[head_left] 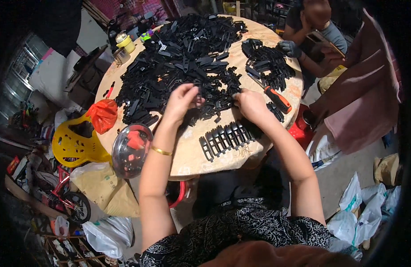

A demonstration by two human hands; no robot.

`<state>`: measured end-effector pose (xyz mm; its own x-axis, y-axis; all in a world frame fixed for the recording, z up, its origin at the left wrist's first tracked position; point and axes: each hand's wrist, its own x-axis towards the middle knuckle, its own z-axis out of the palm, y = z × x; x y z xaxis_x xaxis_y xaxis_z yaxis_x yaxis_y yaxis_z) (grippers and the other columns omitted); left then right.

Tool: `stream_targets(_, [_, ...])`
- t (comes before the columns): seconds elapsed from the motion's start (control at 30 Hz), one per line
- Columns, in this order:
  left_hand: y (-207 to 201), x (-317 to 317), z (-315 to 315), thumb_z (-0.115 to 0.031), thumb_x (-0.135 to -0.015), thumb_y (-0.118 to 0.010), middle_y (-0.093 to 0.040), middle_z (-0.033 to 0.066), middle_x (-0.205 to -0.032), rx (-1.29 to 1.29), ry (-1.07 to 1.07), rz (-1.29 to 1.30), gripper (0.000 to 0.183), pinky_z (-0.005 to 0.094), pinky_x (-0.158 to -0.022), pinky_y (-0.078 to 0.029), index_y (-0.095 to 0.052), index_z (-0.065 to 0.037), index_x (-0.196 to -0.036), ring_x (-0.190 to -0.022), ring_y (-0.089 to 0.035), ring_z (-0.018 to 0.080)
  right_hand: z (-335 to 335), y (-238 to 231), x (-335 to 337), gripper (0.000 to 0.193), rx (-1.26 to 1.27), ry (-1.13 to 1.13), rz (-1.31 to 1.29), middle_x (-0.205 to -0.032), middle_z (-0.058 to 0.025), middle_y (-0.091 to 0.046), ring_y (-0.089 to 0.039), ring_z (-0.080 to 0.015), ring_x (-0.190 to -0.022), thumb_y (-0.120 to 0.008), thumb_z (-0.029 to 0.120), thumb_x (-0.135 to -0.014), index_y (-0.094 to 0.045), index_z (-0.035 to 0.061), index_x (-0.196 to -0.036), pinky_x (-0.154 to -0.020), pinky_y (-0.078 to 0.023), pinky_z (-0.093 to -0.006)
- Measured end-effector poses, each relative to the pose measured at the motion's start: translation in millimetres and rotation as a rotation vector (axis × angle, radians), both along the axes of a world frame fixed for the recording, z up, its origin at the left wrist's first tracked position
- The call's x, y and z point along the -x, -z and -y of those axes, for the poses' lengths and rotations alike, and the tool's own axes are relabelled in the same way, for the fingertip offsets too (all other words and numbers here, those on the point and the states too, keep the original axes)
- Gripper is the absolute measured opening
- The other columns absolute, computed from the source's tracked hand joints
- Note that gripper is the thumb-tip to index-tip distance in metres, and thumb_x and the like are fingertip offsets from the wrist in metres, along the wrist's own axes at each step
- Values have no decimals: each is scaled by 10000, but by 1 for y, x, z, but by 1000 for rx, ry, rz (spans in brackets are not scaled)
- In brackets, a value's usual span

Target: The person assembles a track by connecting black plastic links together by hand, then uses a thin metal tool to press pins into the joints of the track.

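My left hand (183, 103) is above the near edge of a large heap of black plastic parts (183, 64). Its thumb and fingers are pinched, and what lies between them is too dark and blurred to make out. To its right, my right hand (253, 106) is closed, fingertips down at the heap's right edge; whatever it grips is hidden. Between my forearms, a neat row of slim black clip-like pieces (226, 140) lies on the round table (201, 167). An orange-and-black handled screwdriver (278, 99) rests just beyond my right hand.
A clear bowl (130, 153) and red plastic bag (103, 115) sit at the table's left edge. A smaller black pile (270, 62) lies far right, where a gloved co-worker's hand (290, 49) rests. A yellow stool (76, 142) stands left, a red container (301, 129) right.
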<state>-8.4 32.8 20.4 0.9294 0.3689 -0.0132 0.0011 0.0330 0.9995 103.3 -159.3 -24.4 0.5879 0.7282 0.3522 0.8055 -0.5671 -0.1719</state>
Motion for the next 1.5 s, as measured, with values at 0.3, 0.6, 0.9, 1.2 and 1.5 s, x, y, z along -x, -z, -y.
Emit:
stream_targets(0.3, [25,-7,16,-185,-876,-520,-578,111,-916,408,231,18,336,317,-706,-513,-446,-9,-1153,-784,-589,193,0,1,7,49,-53,23,24,-737,-141,-578,-606,-294,-711,-578,103,-674,-592,59,-656,-629,-496,-380])
stream_targets(0.6, [27,3,29,-124,-869,-522,-580,95,-896,486,394,46,284,316,-675,-532,-459,-9,-1121,-726,-615,207,-1,-35,40,86,-777,-255,-207,-766,-100,-613,-602,-249,-663,-630,44,-720,-627,43,-806,-574,-483,-304])
stream_targets(0.9, [32,5,38,-99,-853,-544,-570,56,-995,474,336,75,278,281,-726,-521,-487,-11,-1111,-855,-585,130,-4,-26,41,157,-692,-341,209,-732,-84,-590,-586,-256,-629,-608,39,-708,-595,41,-865,-533,-467,-329])
stream_targets(1.2, [18,16,43,-115,-870,-525,-586,-4,-925,408,314,86,235,149,-549,-450,-538,-48,-1094,-729,-559,37,4,-43,65,309,-537,-380,44,-852,-115,-557,-542,-279,-809,-615,138,-739,-571,29,-1025,-691,-454,-351])
stream_targets(1.5, [-3,47,20,-239,-885,-513,-591,8,-886,155,141,-46,270,208,-620,-492,-575,-27,-1042,-776,-560,85,-15,-42,103,395,-682,-263,-203,-794,-134,-602,-587,-293,-684,-620,124,-685,-528,41,-1061,-615,-475,-375])
